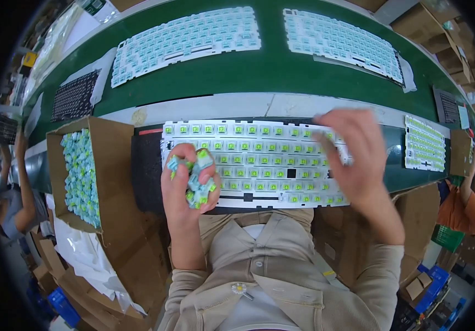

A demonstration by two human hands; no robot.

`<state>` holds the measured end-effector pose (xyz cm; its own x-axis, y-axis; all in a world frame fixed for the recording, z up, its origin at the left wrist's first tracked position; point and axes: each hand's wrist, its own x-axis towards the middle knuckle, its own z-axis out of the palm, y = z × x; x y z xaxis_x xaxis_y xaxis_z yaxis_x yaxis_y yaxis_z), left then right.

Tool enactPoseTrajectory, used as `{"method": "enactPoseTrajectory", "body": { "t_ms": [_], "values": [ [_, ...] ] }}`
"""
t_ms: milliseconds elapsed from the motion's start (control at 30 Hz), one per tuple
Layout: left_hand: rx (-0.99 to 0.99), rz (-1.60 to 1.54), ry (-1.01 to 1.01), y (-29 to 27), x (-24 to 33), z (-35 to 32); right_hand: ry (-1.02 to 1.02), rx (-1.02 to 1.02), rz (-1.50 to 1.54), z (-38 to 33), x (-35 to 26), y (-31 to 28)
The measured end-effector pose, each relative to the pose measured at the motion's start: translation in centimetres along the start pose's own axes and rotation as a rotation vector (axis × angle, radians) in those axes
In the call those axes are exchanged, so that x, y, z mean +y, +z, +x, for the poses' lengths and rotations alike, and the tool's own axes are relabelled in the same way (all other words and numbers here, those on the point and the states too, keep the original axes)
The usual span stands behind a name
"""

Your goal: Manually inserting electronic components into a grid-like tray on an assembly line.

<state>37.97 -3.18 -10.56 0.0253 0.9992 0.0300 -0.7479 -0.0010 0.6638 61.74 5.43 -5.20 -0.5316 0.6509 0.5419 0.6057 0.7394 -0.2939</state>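
A white keyboard plate (273, 160) lies flat before me, set with rows of clear-topped, green-centred keyboard switches. At its left end my left hand (185, 179) is closed round a clump of loose keyboard switches (200, 185), pale teal and bright green. Over the plate's right end is my right hand (356, 151), its fingers bent toward the upper rows. Motion smears those fingertips, so whether they hold a switch cannot be made out. The hand hides part of the plate's right side. A dark mat (148, 165) lies under the plate.
An open cardboard box (119, 160) full of loose switches (80, 176) stands at my left. On the green belt (204, 83) beyond lie two filled plates (188, 44) (342, 44). Another plate (425, 144) sits at right. Other people (469, 204) work at both sides.
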Motion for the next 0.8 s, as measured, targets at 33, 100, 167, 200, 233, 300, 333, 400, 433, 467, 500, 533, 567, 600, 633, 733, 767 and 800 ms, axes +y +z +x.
{"method": "enactPoseTrajectory", "body": {
  "t_ms": [33,100,167,200,233,300,333,400,433,467,500,533,567,600,633,733,767,800],
  "values": [
    [0.069,0.078,-0.050,0.7,0.3,0.3,-0.005,-0.027,0.075,-0.1,-1.3,0.5],
    [0.126,0.135,-0.046,2.0,0.2,0.3,-0.012,-0.059,0.168,0.1,-2.7,1.1],
    [0.096,0.340,-0.087,2.9,0.3,0.1,0.008,-0.176,0.449,0.7,-3.3,1.5],
    [0.091,0.271,-0.124,3.3,0.2,-0.1,0.012,-0.177,0.461,1.0,-3.7,1.7],
    [0.094,0.273,-0.126,3.7,0.1,0.0,0.139,-0.242,0.677,1.3,-3.9,1.7],
    [0.000,0.306,-0.098,4.5,-0.3,0.2,0.275,-0.308,0.890,1.6,-3.6,1.8],
    [0.078,0.296,-0.098,5.1,-0.6,0.3,0.279,-0.336,0.942,1.7,-3.2,1.9],
    [0.075,0.281,-0.083,5.4,-1.2,0.6,0.313,-0.375,1.038,1.5,-2.4,1.8],
    [0.065,0.271,-0.065,5.2,-1.5,0.8,0.316,-0.377,1.039,1.2,-2.1,1.7],
    [0.081,0.199,-0.073,4.8,-1.7,1.0,0.441,-0.356,1.141,0.7,-1.9,1.7],
    [0.084,0.196,-0.076,4.4,-1.6,1.1,0.568,-0.332,1.239,0.2,-1.5,1.7],
    [0.095,0.169,-0.047,4.1,-1.5,1.5,0.595,-0.350,1.260,-0.4,-0.7,1.1],
    [0.113,0.146,-0.016,3.7,-1.4,1.7,0.603,-0.348,1.258,-1.2,-0.1,0.7],
    [0.140,0.175,0.006,3.4,-1.4,1.8,0.667,-0.328,1.234,-2.0,0.4,0.3],
    [0.132,0.172,-0.002,3.1,-1.5,1.8,0.731,-0.301,1.207,-2.8,1.0,-0.3],
    [0.065,-0.253,-0.083,1.5,-1.5,1.5,0.971,-0.386,1.234,-4.6,2.6,-2.6],
    [0.060,-0.260,-0.090,1.0,-1.3,1.7,0.979,-0.380,1.226,-5.1,2.9,-3.1],
    [0.052,-0.440,-0.115,0.5,-1.1,2.0,0.997,-0.339,1.189,-5.6,3.2,-3.5]
  ]
}}
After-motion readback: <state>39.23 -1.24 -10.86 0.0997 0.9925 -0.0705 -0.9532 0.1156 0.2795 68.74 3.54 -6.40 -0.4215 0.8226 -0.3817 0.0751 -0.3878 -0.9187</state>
